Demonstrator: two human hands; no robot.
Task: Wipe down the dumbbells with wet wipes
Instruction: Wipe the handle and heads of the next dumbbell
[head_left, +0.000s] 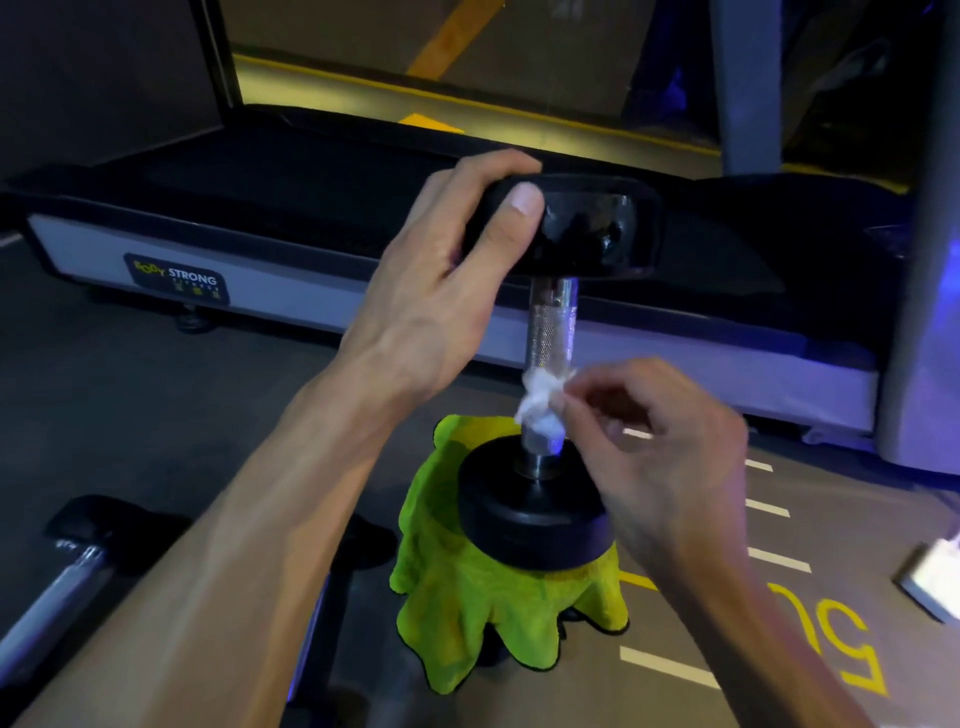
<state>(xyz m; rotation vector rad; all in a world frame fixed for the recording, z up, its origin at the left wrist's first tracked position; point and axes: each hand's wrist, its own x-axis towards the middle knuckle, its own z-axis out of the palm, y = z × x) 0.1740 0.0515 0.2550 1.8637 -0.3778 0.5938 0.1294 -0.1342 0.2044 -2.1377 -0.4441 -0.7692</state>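
A black dumbbell (550, 322) stands upright on end, its lower head (524, 519) resting on a lime-green cloth (467, 597). My left hand (441, 280) grips the upper black head from the left, thumb across its front. My right hand (654, 447) pinches a crumpled white wet wipe (537, 402) against the lower part of the knurled chrome handle.
Another dumbbell (72, 571) lies on the floor at the lower left, partly behind my left forearm. A treadmill base (260, 291) runs across the back. A white pack (935, 577) sits at the right edge. The floor carries yellow and white markings.
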